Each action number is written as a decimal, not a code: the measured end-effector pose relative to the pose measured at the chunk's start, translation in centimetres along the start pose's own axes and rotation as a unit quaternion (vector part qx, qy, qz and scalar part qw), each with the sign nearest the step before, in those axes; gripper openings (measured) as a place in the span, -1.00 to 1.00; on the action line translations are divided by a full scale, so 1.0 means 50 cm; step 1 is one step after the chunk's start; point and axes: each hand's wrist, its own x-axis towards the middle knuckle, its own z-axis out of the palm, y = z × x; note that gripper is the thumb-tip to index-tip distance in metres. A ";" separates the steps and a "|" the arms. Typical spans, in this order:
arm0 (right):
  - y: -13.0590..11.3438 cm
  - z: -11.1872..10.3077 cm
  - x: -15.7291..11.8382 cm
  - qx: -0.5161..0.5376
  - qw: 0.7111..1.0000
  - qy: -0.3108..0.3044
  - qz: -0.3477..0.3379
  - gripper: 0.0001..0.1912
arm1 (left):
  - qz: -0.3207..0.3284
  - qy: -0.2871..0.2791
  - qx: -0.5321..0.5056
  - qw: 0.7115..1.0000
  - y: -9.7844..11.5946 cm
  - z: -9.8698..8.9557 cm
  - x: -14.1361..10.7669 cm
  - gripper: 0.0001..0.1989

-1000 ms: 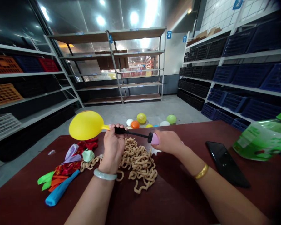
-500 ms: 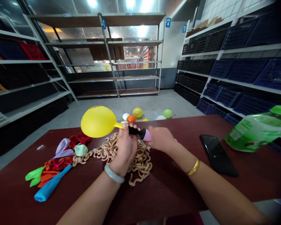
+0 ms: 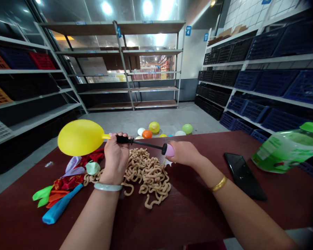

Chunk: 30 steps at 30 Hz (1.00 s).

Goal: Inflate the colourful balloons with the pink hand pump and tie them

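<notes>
The left hand (image 3: pixel 118 152) holds a pump (image 3: pixel 147 144) with a yellow balloon (image 3: pixel 80 138) at one end; the right hand (image 3: pixel 185 153) grips the pink end (image 3: pixel 169 150). Tan curls (image 3: pixel 151 173) lie heaped on the table (image 3: pixel 198 217).

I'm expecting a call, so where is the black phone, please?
In the head view, the black phone lies at right on the table, between the gold bracelet and the green-capped bottle.

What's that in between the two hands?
In the head view, the thin black rod and round black collar of the hand pump lie between the left hand and right hand.
</notes>
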 end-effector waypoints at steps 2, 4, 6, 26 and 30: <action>0.011 -0.004 0.000 -0.011 1.000 -0.010 0.001 -0.59 | 0.003 0.000 -0.001 1.000 -0.005 -0.003 0.001 -0.81; 0.015 -0.008 -0.002 -0.022 1.000 -0.016 0.005 -0.60 | 0.003 -0.013 -0.002 1.000 -0.022 0.004 -0.014 -0.80; 0.011 -0.013 -0.005 -0.028 1.000 -0.013 0.006 -0.59 | -0.011 -0.032 0.005 0.999 -0.047 0.017 -0.041 -0.80; -0.022 -0.010 -0.009 0.092 0.996 -0.009 -0.010 -0.51 | -0.007 -0.037 0.026 0.999 -0.029 0.054 -0.069 -0.83; 0.010 -0.017 -0.005 0.080 0.996 -0.020 -0.015 -0.55 | 0.027 -0.012 0.019 0.999 0.017 0.034 -0.023 -0.80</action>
